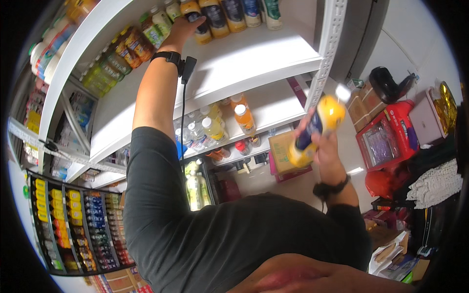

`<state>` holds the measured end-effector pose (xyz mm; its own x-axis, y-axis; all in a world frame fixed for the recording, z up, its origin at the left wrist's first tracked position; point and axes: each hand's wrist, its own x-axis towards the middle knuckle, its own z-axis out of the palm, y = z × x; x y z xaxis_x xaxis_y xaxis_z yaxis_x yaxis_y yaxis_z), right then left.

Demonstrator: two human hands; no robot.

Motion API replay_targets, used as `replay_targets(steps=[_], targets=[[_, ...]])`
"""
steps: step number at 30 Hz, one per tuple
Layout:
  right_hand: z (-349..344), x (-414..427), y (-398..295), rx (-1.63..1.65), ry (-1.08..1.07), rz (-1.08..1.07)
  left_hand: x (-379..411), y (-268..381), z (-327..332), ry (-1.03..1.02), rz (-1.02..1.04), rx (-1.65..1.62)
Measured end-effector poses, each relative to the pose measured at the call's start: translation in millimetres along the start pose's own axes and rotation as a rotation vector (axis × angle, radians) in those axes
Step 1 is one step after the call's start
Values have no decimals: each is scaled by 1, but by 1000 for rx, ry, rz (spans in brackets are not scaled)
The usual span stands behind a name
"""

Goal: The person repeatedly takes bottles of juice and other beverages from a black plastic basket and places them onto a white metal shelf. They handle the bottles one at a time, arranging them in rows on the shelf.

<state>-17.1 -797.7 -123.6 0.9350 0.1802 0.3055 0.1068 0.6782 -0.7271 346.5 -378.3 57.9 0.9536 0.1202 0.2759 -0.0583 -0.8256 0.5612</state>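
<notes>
My left hand (180, 32) reaches onto the upper white shelf (227, 69), its thumb across the front of a yellow bottle with a dark label (198, 27). The other fingers are hidden, so its grip cannot be made out. Similar bottles with dark, blue and green labels (253, 13) stand in a row to the right; green-labelled drinks (152, 33) are on the left. On the right, in front of the shelving, my right hand (324, 146) grips a blurred yellow bottle with a dark blue label and white cap (311, 132), held tilted.
Orange drink bottles (244, 119) and clear bottles (198, 133) stand one shelf lower. A cardboard box (282, 152) lies beneath. The perforated metal upright (322, 66) bounds the shelf's right end. Red packaging (384, 139) is at right, a drinks rack (77, 227) at lower left. A cable (184, 121) hangs from the left wrist.
</notes>
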Motion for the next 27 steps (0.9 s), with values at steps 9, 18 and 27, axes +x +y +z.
replay_targets(steps=[9, 18, 27], targets=[[-55, -115, -8, -168, 288, 139, 35, -28, 39, 295, 109, -85], [-41, -90, 47, -111, 176, 151, -247, -34, -78, 252, 242, -639], [35, -93, 119, -178, -33, 350, -610, -196, -127, 617, -200, -1022]])
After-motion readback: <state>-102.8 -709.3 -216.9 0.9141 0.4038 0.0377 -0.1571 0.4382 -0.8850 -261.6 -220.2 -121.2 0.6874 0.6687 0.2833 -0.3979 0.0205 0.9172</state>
